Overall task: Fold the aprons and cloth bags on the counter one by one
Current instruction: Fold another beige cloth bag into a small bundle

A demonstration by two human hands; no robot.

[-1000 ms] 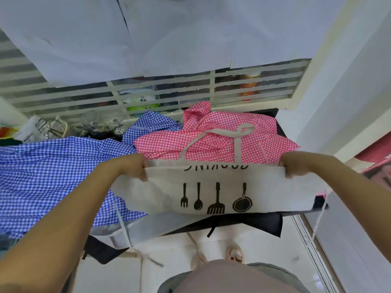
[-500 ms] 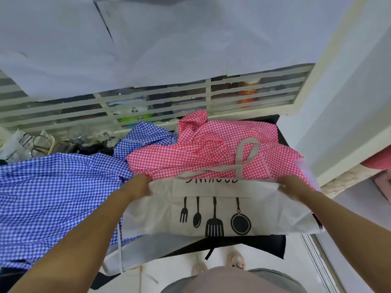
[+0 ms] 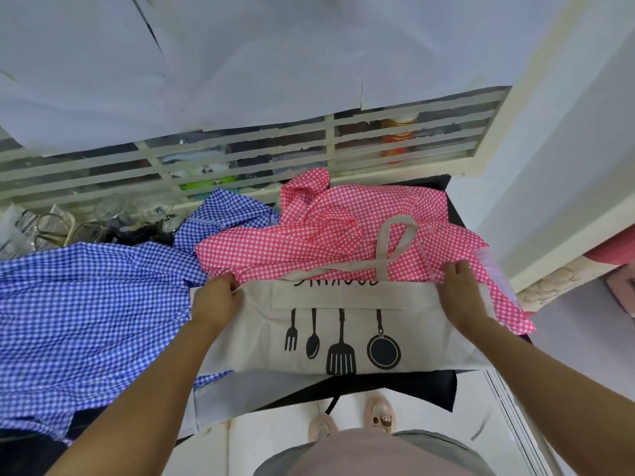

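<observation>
A beige cloth bag (image 3: pixel 343 341) printed with black kitchen utensils lies flat at the counter's front, its top strip folded toward me over the lettering. Its handle (image 3: pixel 395 242) loops back over a crumpled pink gingham apron (image 3: pixel 309 242). My left hand (image 3: pixel 216 300) pinches the bag's far left corner, fingers curled on the edge. At the far right corner my right hand (image 3: pixel 460 297) rests on the bag with its fingers straight. A blue gingham apron (image 3: pixel 86 304) is spread out to the left.
Under the bag lie a black cloth (image 3: pixel 412 386) and a pale grey cloth (image 3: pixel 240 393), both hanging over the counter's front edge. Glass jars (image 3: pixel 113 218) stand at the back left below a louvred window (image 3: pixel 240 159). A wall (image 3: pixel 567 166) closes the right side.
The bag came down from being held up and now lies flat on the pile. Both hands moved forward and down with it, and my right hand's fingers have straightened.
</observation>
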